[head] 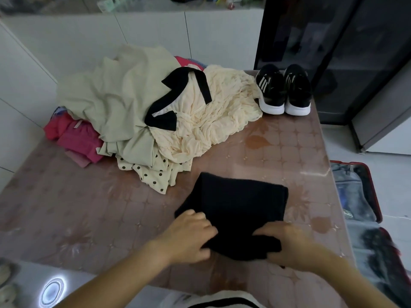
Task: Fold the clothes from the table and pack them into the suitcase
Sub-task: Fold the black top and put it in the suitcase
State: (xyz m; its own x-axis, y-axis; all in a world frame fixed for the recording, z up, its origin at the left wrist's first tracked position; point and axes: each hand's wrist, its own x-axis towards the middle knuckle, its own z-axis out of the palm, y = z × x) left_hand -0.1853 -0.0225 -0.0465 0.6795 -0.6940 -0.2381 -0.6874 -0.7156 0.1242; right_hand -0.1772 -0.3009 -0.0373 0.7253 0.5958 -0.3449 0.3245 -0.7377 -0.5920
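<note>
One black garment (pixel 235 201) nearly folded, grip of left hand (pixel 189 236) and right hand (pixel 287 245) pinching it; unfolded pile (pixel 115 96), 11 o'clock; suitcase (pixel 374 192), 4 o'clock.

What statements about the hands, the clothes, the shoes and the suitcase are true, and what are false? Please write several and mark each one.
1. The left hand and the right hand both hold the black garment. True.
2. The shoes stand inside the suitcase. False: they stand on the table, at its far right corner.
3. The suitcase lies open on the floor, to the right of the table. True.
4. The polka-dot garment lies on top of the pile. False: it sticks out from under the pile, at its near edge.
</note>
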